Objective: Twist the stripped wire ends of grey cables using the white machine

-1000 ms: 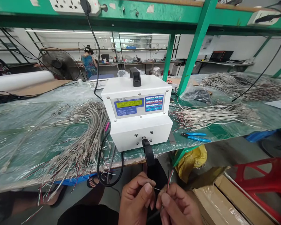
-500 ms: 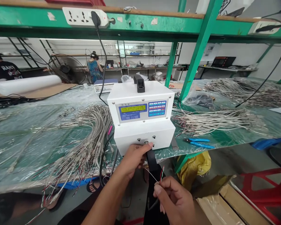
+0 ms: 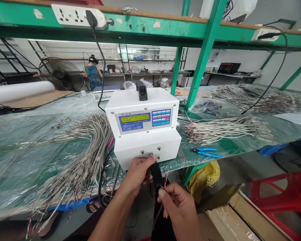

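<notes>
A white wire-twisting machine [image 3: 142, 140] with a lit yellow-green display [image 3: 135, 118] and a keypad [image 3: 161, 117] stands at the table's front edge. My left hand [image 3: 137, 172] is at its lower front, thumb beside the small round fitting [image 3: 151, 155]. Its other fingers curl underneath, and what they hold is hidden. Just below and to the right, my right hand [image 3: 179, 204] pinches a thin grey cable [image 3: 158, 214]. Fine red, green and white wires [image 3: 165, 179] stick up from that pinch. Behind these wires a black strap-like part [image 3: 156, 172] hangs from the machine.
Bundles of grey cables [image 3: 97, 140] lie left of the machine, and white ones [image 3: 223, 130] lie right. Blue-handled pliers [image 3: 208, 152] rest near the right front edge. A green post [image 3: 203, 57] rises behind. Below are a cardboard box [image 3: 230, 221] and a red stool [image 3: 283, 194].
My right hand with the cable has come closer to my left hand. The white strand stretched between the hands no longer shows clearly. The whole view has shifted slightly.
</notes>
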Tool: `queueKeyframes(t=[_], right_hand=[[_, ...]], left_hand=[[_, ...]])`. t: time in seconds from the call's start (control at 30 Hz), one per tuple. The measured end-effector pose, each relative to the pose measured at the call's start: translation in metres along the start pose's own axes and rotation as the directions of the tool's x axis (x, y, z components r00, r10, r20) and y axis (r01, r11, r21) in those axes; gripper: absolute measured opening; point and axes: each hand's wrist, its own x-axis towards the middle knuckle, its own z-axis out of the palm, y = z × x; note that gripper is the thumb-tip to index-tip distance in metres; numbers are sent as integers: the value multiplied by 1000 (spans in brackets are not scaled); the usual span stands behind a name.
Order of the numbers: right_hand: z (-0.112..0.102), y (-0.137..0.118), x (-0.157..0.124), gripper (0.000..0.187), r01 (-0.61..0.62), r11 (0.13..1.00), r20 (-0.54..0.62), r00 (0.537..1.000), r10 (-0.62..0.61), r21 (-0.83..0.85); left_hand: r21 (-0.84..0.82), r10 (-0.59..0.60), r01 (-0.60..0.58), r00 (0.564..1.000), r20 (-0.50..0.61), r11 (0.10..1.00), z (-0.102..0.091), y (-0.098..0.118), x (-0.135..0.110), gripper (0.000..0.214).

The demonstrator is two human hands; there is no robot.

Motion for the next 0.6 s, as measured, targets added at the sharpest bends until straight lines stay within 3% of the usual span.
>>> queueKeyframes(t=[0.1, 0.23, 0.33, 0.47, 0.6], right_hand=[[2, 6, 0, 40, 8, 1000, -27, 1000, -7, 7], [6, 11, -1, 41, 37, 999, -65, 997, -35, 20], [8, 11, -2, 41, 44, 999, -75, 996, -43, 14], [7, 7, -5, 41, 64, 997, -49, 997, -66, -36], [7, 3, -10, 40, 65, 996, -28, 997, -67, -68]], left_hand=[[2, 17, -17, 999, -37, 1000, 0, -1, -7, 57], [-32, 85, -95, 967, -242, 995, -2, -15, -29, 65], [-136, 68, -124, 932, -356, 983, -5, -34, -49, 73], [-283, -34, -61, 947, -320, 957, -9, -61, -64, 76], [-264, -93, 8, 946, -311, 964, -9, -77, -71, 75]])
